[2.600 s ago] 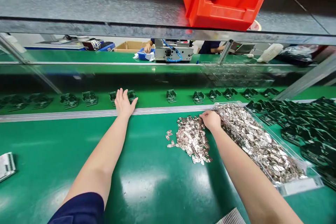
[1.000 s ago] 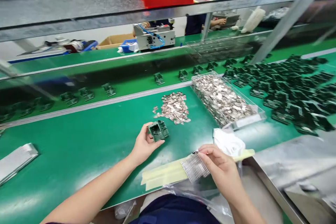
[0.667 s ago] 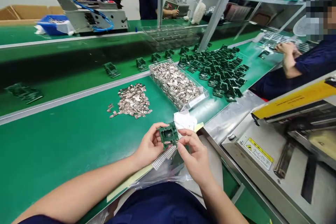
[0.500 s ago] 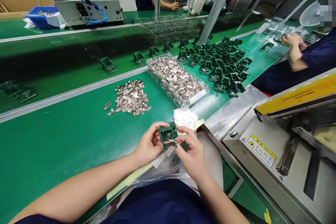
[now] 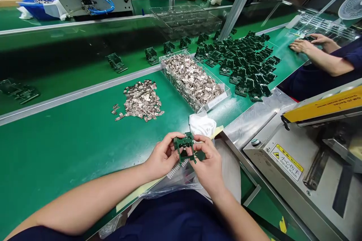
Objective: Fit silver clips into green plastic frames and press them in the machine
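A green plastic frame-like part is held up near the bench edge, tilted, with an opening in its middle. My left hand is closed on its left side, thumb in front. From the right, my right hand grips the same part, with its thumb reaching into the opening. Whether a small metal piece sits under that thumb, I cannot make out. Below the part, a strip of small metal pieces shows. A crumpled white cloth lies just beyond my right hand.
A loose pile of small metal pieces lies ahead. Beside it stands a clear box full of them. Many green parts are heaped behind. A machine flanks my right side. A co-worker's hands work at far right.
The green part has been tipped, and my right thumb has moved into its opening. The view has shifted slightly. The co-worker's hands at right have reached forward onto the bench.
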Demonstrator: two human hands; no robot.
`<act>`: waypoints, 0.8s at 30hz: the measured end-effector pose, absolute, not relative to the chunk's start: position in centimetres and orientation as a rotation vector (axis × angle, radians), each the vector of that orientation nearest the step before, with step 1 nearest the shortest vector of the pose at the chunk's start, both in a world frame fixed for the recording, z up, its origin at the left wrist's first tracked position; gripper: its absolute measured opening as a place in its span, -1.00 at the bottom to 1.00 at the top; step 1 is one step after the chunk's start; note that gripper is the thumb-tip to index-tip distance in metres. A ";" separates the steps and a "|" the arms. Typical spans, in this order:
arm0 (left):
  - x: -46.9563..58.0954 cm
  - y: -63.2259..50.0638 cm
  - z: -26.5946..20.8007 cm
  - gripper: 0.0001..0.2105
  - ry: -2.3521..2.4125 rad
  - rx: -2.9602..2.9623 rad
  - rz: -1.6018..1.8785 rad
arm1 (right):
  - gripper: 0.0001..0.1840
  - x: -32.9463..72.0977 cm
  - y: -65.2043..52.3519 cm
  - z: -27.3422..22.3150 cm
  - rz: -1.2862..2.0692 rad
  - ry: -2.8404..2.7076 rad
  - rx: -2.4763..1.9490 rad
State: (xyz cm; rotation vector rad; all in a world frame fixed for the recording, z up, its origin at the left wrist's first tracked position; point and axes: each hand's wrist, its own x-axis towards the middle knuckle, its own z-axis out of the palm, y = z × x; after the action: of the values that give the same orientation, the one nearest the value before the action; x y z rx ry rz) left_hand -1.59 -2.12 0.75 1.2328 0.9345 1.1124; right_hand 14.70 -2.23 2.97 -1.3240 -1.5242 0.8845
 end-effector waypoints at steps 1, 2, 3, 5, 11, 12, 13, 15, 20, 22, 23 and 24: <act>-1.6 -2.2 0.6 -0.66 0.953 1.235 1.114 | -0.89 14.6 -2.3 2.9 0.895 -1.513 -1.325; -1.5 -2.3 0.5 -0.65 0.968 1.234 1.115 | -0.89 14.6 -2.5 2.9 0.915 -1.496 -1.322; -1.5 -2.4 0.4 -0.64 0.979 1.231 1.116 | -0.90 14.5 -2.6 2.9 0.946 -1.474 -1.312; -1.4 -2.5 0.2 -0.63 0.993 1.222 1.121 | -0.93 14.3 -2.8 2.8 1.034 -1.409 -1.281; -1.1 -2.7 0.5 -0.62 1.023 1.196 1.150 | -0.86 13.6 -2.8 2.6 1.209 -1.178 -1.218; -1.1 -2.8 0.6 -0.62 1.034 1.199 1.150 | -0.85 13.4 -2.7 2.7 1.221 -1.148 -1.204; -1.2 -2.8 0.7 -0.62 1.045 1.203 1.149 | -0.83 13.3 -2.7 2.7 1.233 -1.122 -1.188; -1.2 -3.0 0.9 -0.63 1.064 1.211 1.148 | -0.81 13.0 -2.7 2.9 1.252 -1.081 -1.164; -1.1 -3.4 1.2 -0.69 1.068 1.207 1.154 | -0.80 12.7 -3.0 3.1 1.289 -1.038 -1.150; -1.0 -3.5 1.5 -0.70 1.060 1.207 1.164 | -0.80 12.7 -3.2 3.0 1.273 -1.034 -1.150; -1.0 -3.5 1.6 -0.71 1.057 1.211 1.168 | -0.80 12.6 -3.4 2.9 1.261 -1.029 -1.152; -0.9 -3.5 1.8 -0.71 1.054 1.218 1.170 | -0.79 12.6 -3.6 2.8 1.252 -1.021 -1.156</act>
State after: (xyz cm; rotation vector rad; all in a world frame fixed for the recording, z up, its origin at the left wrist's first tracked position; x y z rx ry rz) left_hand -0.92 -3.53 1.77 1.2176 1.0542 1.1705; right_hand 12.60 -3.56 2.78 -1.1564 -1.0214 1.2524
